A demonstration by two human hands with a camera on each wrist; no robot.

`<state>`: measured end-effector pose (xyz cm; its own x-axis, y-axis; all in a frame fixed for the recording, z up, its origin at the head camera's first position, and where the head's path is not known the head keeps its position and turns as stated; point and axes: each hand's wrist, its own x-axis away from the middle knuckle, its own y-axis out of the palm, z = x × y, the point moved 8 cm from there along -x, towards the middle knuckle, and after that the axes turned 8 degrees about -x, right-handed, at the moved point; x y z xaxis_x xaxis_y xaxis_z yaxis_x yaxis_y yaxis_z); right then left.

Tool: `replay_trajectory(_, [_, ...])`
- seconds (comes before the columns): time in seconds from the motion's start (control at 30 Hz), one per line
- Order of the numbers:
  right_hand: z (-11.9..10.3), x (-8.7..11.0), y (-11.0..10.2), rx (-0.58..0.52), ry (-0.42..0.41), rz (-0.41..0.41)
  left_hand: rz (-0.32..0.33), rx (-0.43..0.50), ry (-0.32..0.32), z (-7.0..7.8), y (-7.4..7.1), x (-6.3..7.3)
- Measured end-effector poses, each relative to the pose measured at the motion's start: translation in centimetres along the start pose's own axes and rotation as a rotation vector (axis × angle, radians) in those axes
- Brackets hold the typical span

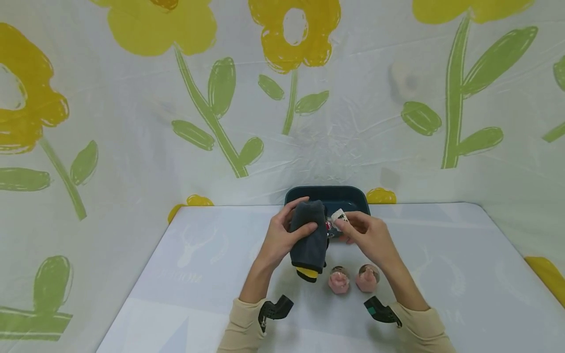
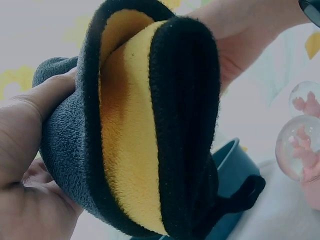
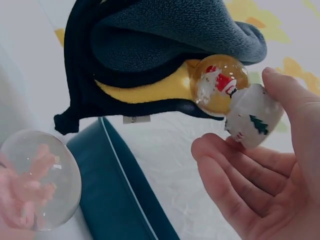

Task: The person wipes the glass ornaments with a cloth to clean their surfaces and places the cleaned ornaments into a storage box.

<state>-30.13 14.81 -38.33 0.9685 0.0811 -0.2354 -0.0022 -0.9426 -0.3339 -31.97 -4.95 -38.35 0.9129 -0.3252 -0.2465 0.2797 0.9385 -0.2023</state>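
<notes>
A thick folded cloth [image 1: 309,242], dark grey outside, yellow inside and edged in black, is gripped by my left hand [image 1: 279,236], thumb across its face. In the left wrist view its open fold shows the yellow lining. Between thumb and fingers, my right hand [image 1: 372,236] holds a small snow globe [image 3: 252,114] by its white base printed with a green tree. The globe's clear ball [image 3: 216,85], with a red and white figure inside, lies tilted against the cloth's yellow side, partly within the fold.
Two clear globes with pink bases, the left globe [image 1: 339,281] and the right globe [image 1: 367,278], stand on the white table [image 1: 185,294] below my hands. Behind the hands, a dark teal bin [image 1: 326,190] sits at the table's far edge, before a flower-printed curtain [image 1: 344,108].
</notes>
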Motion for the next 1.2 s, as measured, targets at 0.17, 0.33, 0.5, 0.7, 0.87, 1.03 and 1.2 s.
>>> replay_trajectory(0.17, [0.2, 0.0, -0.2, 0.008, 0.006, 0.026, 0.024, 0.020, -0.008, -0.3, -0.5, -0.1])
replay_trajectory(0.33, [0.0, -0.1, -0.4, 0.016, -0.033, 0.041, 0.026, 0.020, -0.014, -0.4, -0.7, -0.2])
replay_trajectory(0.5, [-0.4, -0.1, -0.8, 0.021, -0.087, 0.076, 0.023, 0.032, -0.008, -0.3, -0.7, -0.2])
replay_trajectory(0.7, [-0.3, -0.2, -0.5, -0.063, -0.090, 0.051, 0.021, 0.057, -0.018, -0.4, -0.6, -0.2])
replay_trajectory(0.87, [-0.4, -0.3, -0.3, -0.079, -0.128, 0.020, 0.016, 0.058, -0.031, -0.7, -0.4, -0.3])
replay_trajectory(1.03, [-0.4, -0.4, 0.4, -0.136, -0.119, -0.045, 0.014, 0.052, -0.025, -0.6, -0.4, -0.3])
replay_trajectory(1.2, [-0.3, -0.3, 0.5, -0.102, -0.121, -0.036, 0.013, 0.045, -0.027, -0.5, -0.5, -0.3])
